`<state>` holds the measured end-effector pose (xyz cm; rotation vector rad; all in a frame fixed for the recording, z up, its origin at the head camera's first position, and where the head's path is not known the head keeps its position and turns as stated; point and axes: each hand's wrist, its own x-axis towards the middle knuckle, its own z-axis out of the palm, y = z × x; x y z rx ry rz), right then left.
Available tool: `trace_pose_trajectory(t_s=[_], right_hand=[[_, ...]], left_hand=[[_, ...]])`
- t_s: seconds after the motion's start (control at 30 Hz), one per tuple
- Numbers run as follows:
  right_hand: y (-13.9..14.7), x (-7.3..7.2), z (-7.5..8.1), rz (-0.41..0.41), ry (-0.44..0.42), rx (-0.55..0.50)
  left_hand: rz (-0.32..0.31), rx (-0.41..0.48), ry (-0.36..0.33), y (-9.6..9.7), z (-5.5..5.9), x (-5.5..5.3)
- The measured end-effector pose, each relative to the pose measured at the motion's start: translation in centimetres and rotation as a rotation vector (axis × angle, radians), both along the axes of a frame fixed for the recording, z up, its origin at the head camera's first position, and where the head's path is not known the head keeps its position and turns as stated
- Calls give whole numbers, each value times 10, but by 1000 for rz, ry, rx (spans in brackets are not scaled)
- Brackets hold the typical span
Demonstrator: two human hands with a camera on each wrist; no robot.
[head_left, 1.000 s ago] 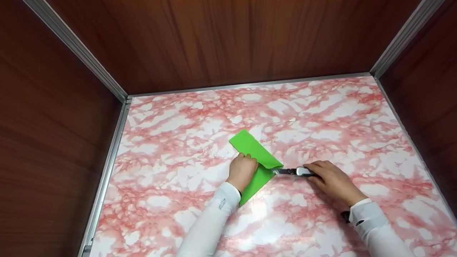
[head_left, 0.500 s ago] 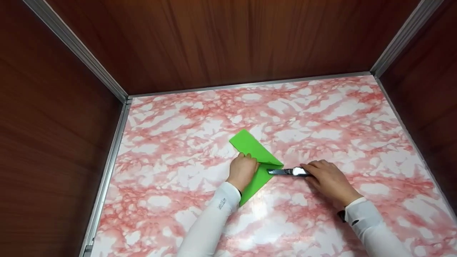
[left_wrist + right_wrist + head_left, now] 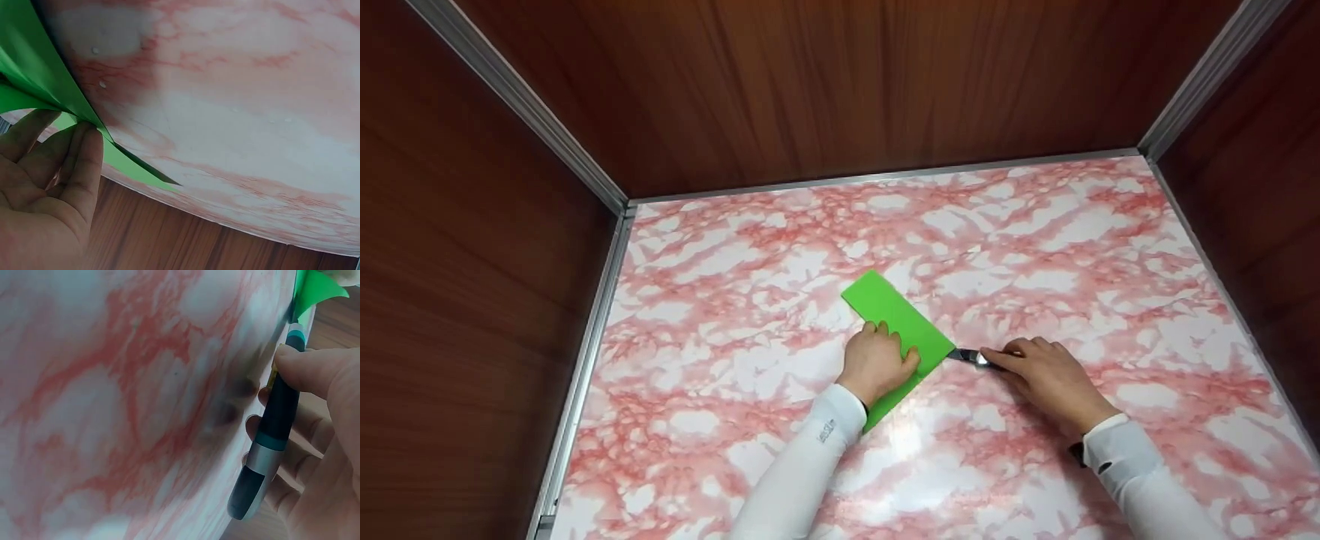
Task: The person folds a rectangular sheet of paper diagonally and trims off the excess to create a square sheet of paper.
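Observation:
A folded sheet of green paper lies at mid-table in the head view. My left hand rests on it, fingertips pressing the paper and thumb reaching out over its surface. In the left wrist view, the fingertips meet the green layers at a narrow fold, one layer bowing up beside them. My right hand grips a black and grey utility knife, thumb near its yellow slider. The knife's front end meets the paper's right-hand corner, and its blade is hidden there.
A red and white marbled table lies under both hands. Dark wood-grain panels with metal edge strips stand at the back and both sides.
The knife has shifted from over the lower green layer to the paper's right corner. The upper layer has come down flat, and my left thumb has spread out over it.

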<state>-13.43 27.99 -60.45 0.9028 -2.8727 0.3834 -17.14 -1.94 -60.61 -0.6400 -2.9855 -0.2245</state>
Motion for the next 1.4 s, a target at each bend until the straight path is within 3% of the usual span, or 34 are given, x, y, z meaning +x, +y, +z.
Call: trace_pose_trajectory(t_s=[0.17,0.47,0.67,0.93,1.4], right_hand=[[1,0,-3,0,-12,-10],[0,1,-2,-11,-31,-13],[-1,1,-2,-9,-32,-9],[-2,0,-2,-26,-33,4],[0,-1,-3,-34,-5,-11]], left_hand=[[41,-82,-29,6,-2,4],[38,-214,-76,9,-14,13],[43,-208,-88,8,-16,15],[55,-179,-143,8,-7,16],[40,-202,-103,8,-10,15]])
